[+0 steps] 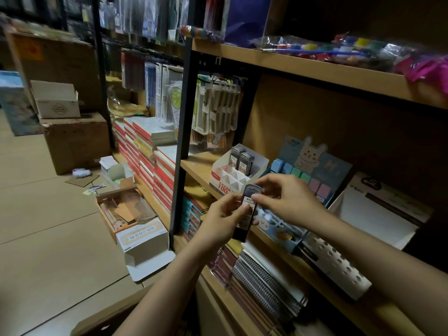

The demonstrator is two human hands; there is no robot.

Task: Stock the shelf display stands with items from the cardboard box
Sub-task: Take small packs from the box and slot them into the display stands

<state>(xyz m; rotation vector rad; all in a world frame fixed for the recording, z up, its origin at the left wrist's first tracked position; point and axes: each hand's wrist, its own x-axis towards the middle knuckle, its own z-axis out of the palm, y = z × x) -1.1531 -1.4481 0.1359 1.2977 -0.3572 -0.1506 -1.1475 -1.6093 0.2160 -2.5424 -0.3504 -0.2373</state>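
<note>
Centrally, both hands' fingers pinching flat dark plastic lead cases (248,207), left hand (221,220), right hand (286,200).

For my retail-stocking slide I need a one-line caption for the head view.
Both hands, left and right, pinch a slim dark lead-refill case before a white cardboard display stand on the wooden shelf.

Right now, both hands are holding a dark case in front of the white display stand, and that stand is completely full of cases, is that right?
Not quite. Both the left hand and right hand do hold the dark case in front of the white display stand, but the head view shows that stand only partly filled: a few cases at the back, front slots empty.
</note>
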